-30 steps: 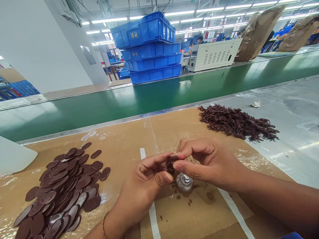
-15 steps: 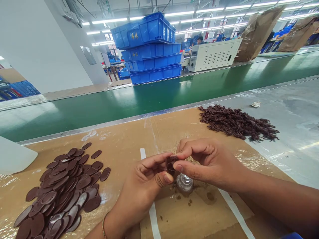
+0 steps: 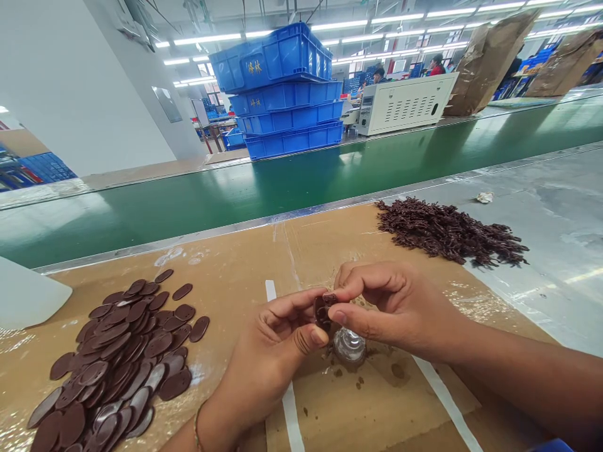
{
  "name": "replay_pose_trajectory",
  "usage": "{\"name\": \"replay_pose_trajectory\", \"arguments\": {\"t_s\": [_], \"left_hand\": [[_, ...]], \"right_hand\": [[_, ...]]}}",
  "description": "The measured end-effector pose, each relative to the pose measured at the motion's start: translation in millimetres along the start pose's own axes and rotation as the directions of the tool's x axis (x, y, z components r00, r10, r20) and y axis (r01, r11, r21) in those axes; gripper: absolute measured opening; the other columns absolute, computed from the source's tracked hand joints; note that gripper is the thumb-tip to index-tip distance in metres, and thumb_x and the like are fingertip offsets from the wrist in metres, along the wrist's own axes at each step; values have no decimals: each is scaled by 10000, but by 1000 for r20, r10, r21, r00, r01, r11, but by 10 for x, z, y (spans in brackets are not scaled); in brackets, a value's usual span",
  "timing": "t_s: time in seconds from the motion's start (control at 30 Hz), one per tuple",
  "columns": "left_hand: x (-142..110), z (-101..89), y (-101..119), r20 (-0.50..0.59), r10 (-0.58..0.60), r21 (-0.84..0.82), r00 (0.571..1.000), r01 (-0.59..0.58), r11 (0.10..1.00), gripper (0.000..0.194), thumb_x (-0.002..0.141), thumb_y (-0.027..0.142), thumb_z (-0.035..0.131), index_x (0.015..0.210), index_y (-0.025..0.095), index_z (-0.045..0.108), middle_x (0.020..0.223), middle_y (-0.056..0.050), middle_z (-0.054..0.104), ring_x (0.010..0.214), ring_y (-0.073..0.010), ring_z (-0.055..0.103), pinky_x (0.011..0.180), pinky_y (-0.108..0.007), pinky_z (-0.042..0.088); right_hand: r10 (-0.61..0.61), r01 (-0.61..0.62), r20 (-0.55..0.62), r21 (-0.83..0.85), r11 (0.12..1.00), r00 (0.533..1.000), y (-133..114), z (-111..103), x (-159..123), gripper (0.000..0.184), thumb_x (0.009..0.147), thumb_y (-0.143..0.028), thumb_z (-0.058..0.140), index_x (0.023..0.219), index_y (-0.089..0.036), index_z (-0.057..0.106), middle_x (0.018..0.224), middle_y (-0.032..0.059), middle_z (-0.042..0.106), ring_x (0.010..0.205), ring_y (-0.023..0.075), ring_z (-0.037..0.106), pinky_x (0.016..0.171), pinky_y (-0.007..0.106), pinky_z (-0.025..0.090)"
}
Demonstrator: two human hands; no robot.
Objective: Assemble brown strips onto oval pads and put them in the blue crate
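Observation:
My left hand (image 3: 268, 358) and my right hand (image 3: 391, 307) meet over the cardboard, both pinching one small brown oval piece (image 3: 323, 311) between thumbs and fingertips. Just below them a small clear glass-like cap (image 3: 349, 346) rests on the cardboard sheet (image 3: 245, 263). A heap of flat brown oval pieces (image 3: 117, 358) lies to the left of my left hand. A pile of thin dark brown scraps (image 3: 447, 232) lies beyond my right hand at the sheet's far right corner.
A green conveyor belt (image 3: 282, 182) runs across behind the work surface. Stacked blue crates (image 3: 282, 88) and a white metal cabinet (image 3: 405, 103) stand beyond it, with cardboard boxes (image 3: 490, 59) to the right. A white object (image 3: 28, 295) sits at the left edge. Other people work in the far background.

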State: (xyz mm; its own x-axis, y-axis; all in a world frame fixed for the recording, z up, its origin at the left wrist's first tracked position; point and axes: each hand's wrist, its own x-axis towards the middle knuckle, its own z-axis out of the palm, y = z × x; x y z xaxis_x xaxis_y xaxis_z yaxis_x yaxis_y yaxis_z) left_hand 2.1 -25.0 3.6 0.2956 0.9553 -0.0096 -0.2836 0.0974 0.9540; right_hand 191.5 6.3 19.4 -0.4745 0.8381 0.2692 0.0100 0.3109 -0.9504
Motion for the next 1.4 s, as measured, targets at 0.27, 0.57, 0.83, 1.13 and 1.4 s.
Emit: {"name": "replay_pose_trajectory", "arguments": {"t_s": [0.27,0.57,0.83,1.13,1.4], "left_hand": [[-10,-1,-29,31,15,10,999,-15,1000,275,766,246,785,1033,309,766,1032,-6,778,952,-135,691,861,-201,525],[-8,-26,-52,31,24,45,999,-25,999,295,772,258,780,1062,303,755,1049,-11,774,953,-143,688,868,-212,523],[10,-27,-46,20,22,55,1000,-23,998,296,763,273,787,1056,297,758,1055,-16,773,971,-153,688,872,-216,521],[-12,-24,-48,32,34,60,999,-36,998,280,779,258,772,1056,299,759,1047,-16,773,954,-149,685,866,-217,523],[-19,-41,-79,32,50,68,998,-52,996,284,786,251,765,1066,293,753,1064,-26,769,961,-162,685,860,-234,528]], "right_hand": [[7,-7,2,6,1000,1000,4,-5,-11,105,802,-268,733,760,-181,693,710,-13,645,672,115,594,649,268,462],[14,-15,8,15,1000,1000,32,-2,-3,87,807,-256,727,765,-187,694,714,-22,640,668,106,587,645,263,456],[24,-24,6,11,1000,1000,29,3,-15,96,808,-266,725,766,-186,692,713,-21,639,668,110,591,645,269,460],[26,-26,-3,-6,1000,1000,18,-4,-18,100,805,-272,725,765,-187,690,717,-18,642,679,115,600,652,272,464],[34,-34,2,1,999,999,21,4,-9,105,804,-282,725,771,-188,691,719,-18,641,678,117,600,654,275,467]]}}
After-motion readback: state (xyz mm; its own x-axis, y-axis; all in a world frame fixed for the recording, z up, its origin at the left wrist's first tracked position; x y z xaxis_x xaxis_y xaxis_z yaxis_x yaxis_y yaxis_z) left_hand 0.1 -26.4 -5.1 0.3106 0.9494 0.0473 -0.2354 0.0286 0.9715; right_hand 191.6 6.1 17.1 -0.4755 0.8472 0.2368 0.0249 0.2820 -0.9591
